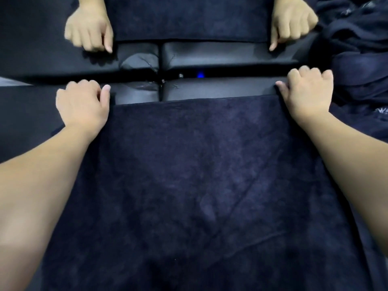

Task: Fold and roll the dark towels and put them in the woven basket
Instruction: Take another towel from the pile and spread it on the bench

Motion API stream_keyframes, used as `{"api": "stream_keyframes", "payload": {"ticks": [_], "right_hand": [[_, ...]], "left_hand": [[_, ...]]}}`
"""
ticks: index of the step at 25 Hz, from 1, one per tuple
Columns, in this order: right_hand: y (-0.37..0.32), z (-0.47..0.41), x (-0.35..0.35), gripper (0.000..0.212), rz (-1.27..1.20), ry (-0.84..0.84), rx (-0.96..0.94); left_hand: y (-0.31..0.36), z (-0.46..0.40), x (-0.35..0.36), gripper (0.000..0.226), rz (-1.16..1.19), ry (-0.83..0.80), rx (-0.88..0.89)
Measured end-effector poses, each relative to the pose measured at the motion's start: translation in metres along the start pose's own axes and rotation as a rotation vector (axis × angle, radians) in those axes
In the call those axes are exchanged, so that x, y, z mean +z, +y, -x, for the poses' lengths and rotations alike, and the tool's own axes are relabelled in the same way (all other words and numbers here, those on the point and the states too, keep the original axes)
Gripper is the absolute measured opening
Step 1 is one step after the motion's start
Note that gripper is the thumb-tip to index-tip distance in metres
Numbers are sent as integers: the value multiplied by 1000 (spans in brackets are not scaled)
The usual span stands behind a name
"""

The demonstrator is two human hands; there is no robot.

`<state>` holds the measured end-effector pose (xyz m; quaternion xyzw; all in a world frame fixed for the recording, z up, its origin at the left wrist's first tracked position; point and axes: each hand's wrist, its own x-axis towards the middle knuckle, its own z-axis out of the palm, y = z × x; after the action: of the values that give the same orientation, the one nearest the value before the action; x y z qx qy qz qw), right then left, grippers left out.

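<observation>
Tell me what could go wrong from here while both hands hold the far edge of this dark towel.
1. The left hand and right hand pinch only the far corners of the dark navy terry towel, so the middle of that edge may sag and fold unevenly.
2. Creases run diagonally across the towel; folding now could trap them.
3. The heap of dark towels lies close on the right and could snag the corner.
</observation>
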<state>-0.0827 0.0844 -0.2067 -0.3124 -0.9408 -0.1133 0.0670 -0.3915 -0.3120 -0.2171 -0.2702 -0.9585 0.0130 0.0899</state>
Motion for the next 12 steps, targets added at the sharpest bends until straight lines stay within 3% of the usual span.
{"api": "stream_keyframes", "payload": {"ticks": [3,9,12], "right_hand": [[-10,12,-4,48,-51,-17,22],[-45,53,-20,48,-78,-104,222],[-65,77,-29,54,-149,-164,229]], "left_hand": [[6,4,-7,42,33,59,55],[28,57,-21,32,232,42,-35],[42,96,-20,36,317,31,-80]]}}
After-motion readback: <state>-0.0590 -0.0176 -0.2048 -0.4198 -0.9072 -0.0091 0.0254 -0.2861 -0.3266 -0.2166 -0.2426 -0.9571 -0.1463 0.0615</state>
